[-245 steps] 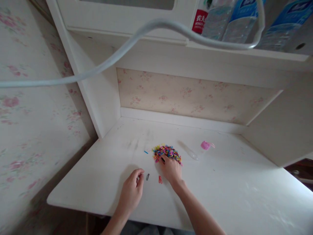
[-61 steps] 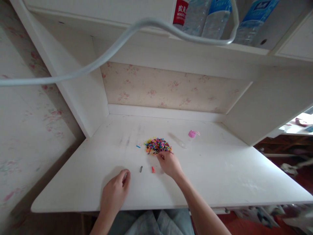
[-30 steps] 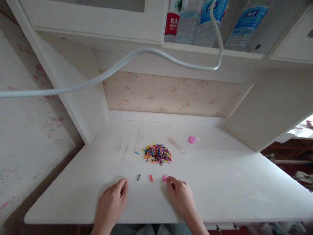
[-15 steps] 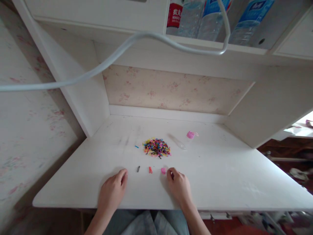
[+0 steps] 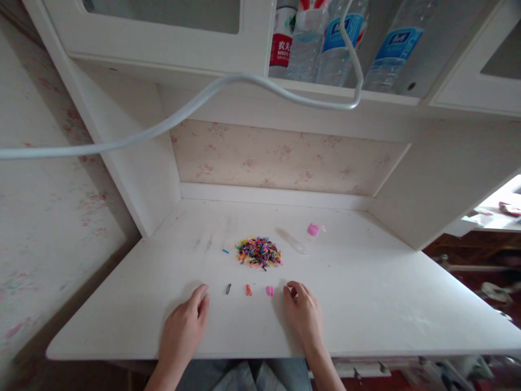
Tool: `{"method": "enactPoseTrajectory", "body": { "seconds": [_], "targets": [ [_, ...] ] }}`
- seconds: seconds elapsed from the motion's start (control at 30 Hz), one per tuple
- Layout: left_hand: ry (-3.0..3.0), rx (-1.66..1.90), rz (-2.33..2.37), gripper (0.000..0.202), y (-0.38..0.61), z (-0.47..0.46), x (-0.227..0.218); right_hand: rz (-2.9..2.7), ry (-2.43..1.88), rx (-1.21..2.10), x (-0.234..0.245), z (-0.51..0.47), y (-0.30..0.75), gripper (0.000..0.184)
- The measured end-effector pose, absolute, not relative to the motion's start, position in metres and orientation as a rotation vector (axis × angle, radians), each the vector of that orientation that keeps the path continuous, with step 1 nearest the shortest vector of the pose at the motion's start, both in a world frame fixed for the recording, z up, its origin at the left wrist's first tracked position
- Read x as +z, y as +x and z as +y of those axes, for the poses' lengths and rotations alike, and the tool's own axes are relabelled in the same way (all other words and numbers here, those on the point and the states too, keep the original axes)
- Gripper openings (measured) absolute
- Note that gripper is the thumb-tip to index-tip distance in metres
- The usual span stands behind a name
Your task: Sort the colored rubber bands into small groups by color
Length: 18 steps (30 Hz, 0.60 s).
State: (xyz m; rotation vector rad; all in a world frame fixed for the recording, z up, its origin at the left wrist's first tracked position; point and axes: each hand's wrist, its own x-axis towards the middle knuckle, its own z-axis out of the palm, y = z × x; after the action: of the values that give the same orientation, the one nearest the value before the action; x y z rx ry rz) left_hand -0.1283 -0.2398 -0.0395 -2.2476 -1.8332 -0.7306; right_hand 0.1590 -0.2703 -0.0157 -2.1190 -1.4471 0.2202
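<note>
A heap of small coloured rubber bands (image 5: 258, 252) lies in the middle of the white desk (image 5: 366, 304). In front of it sit three single bands in a row: a black one (image 5: 228, 289), a red one (image 5: 248, 290) and a pink one (image 5: 269, 291). My right hand (image 5: 303, 315) rests on the desk just right of the pink band, fingers loosely curled, nothing in them. My left hand (image 5: 185, 328) lies flat on the desk left of the black band, holding nothing. A lone blue band (image 5: 225, 251) lies left of the heap.
A clear small bottle (image 5: 296, 244) lies on its side with its pink cap (image 5: 314, 229) behind the heap. A white cable (image 5: 175, 117) hangs across the view. Water bottles (image 5: 325, 43) stand on the shelf above. Cabinet walls close the desk on both sides.
My right hand left the heap, drew back to the desk front and set a pink band down beside the red one, then let go. My left hand stayed put.
</note>
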Motion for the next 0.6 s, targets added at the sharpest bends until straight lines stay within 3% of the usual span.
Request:
{"method": "enactPoseTrajectory", "body": {
  "seconds": [0.33, 0.6],
  "targets": [
    [-2.253, -0.729, -1.876, 0.029, -0.129, -0.240, -0.037, -1.595, -2.302, 0.071, -0.005, -0.233, 0.181, 0.030],
    [-2.258, -0.756, -1.849, 0.027, -0.132, -0.238, -0.044, -1.595, -2.081, 0.211, -0.017, -0.214, 0.191, 0.027]
  ]
}}
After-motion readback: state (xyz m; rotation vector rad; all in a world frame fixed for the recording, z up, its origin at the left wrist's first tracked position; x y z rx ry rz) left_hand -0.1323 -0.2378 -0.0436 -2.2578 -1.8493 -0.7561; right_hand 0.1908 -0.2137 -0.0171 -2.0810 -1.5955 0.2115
